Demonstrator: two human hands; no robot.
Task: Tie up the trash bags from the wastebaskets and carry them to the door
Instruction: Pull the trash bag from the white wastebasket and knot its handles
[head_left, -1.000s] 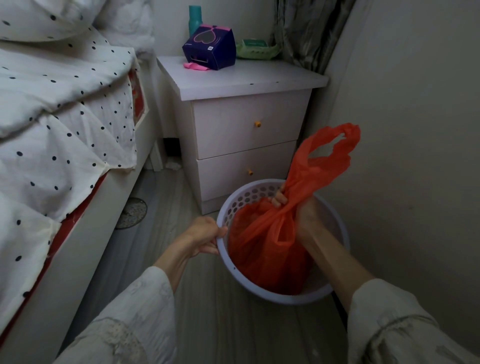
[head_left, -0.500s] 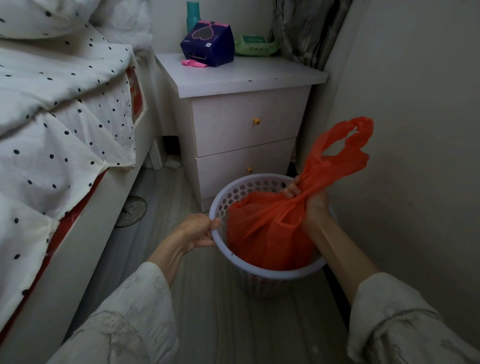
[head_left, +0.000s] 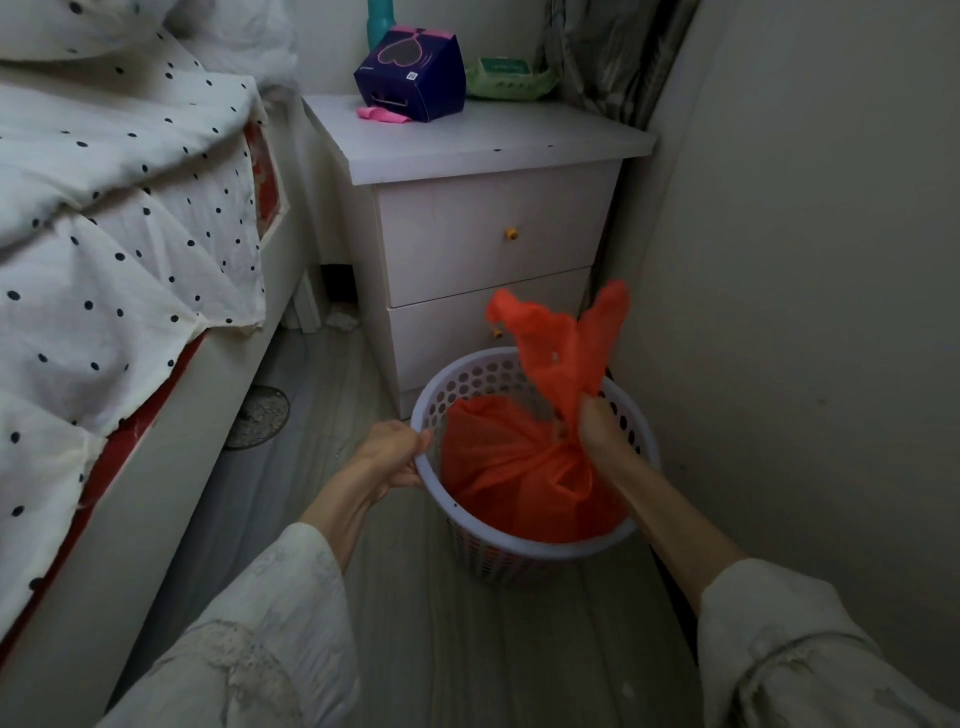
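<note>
Right hand (head_left: 597, 431) grips the gathered neck of the orange bag (head_left: 519, 478), still inside the basket (head_left: 431, 410); left hand (head_left: 389, 457) clasps the rim. Lift straight upward, holding the basket down.

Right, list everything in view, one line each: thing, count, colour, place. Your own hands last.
Trash bag: one, orange, in the wastebasket, neck bunched.
Wastebasket: one, white, perforated, on the floor by the nightstand.
Nightstand: one, white, two drawers, against the wall.
Box: one, purple, on the nightstand.
Bottle: one, teal, behind the box.
Bed: one, white with black dots, left.
Left hand: grips the wastebasket rim.
Right hand: grips the bag's neck.
</note>
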